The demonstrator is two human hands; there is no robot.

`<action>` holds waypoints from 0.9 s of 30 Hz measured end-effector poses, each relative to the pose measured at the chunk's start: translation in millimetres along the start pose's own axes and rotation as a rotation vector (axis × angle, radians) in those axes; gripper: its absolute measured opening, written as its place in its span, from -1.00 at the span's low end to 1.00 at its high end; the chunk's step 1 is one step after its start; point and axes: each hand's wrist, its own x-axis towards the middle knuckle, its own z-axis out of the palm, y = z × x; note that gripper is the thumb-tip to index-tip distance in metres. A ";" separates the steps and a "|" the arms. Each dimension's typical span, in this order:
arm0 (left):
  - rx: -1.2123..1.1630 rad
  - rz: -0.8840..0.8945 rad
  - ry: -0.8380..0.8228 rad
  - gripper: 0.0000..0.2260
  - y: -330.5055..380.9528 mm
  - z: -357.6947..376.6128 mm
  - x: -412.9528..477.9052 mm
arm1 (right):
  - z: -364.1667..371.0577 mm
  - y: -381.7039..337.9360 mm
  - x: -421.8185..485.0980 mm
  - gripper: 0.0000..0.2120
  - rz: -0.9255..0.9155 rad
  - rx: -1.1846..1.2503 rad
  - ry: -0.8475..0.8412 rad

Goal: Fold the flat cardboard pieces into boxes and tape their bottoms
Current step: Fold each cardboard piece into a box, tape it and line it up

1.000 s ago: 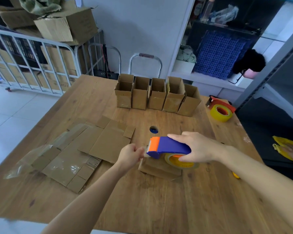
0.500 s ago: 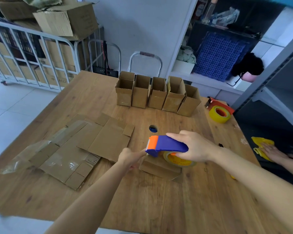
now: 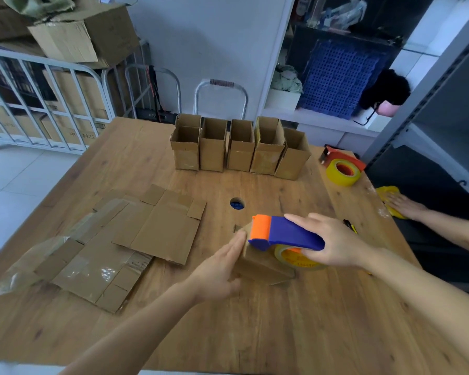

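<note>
- The left hand (image 3: pixel 220 269) reaches in with its fingers straight and together. It presses flat against the left side of the small cardboard box (image 3: pixel 257 266) and clasps nothing.
- The right hand (image 3: pixel 333 244) is wrapped around the tape dispenser (image 3: pixel 284 234), fingers over its smooth blue plastic body. The orange head sits on the box's top.
- The brown box stands between both hands, just nearer than the round hole (image 3: pixel 237 203) in the wooden table (image 3: pixel 255 334).
- Flat cardboard pieces (image 3: pixel 163 228) lie left of the hole, and a row of finished boxes (image 3: pixel 238 152) stands beyond it.
</note>
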 end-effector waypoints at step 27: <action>-0.095 -0.067 0.073 -0.27 4.2 -29.5 30.3 | -12.6 -30.6 17.1 -0.14 -0.080 -0.052 -0.214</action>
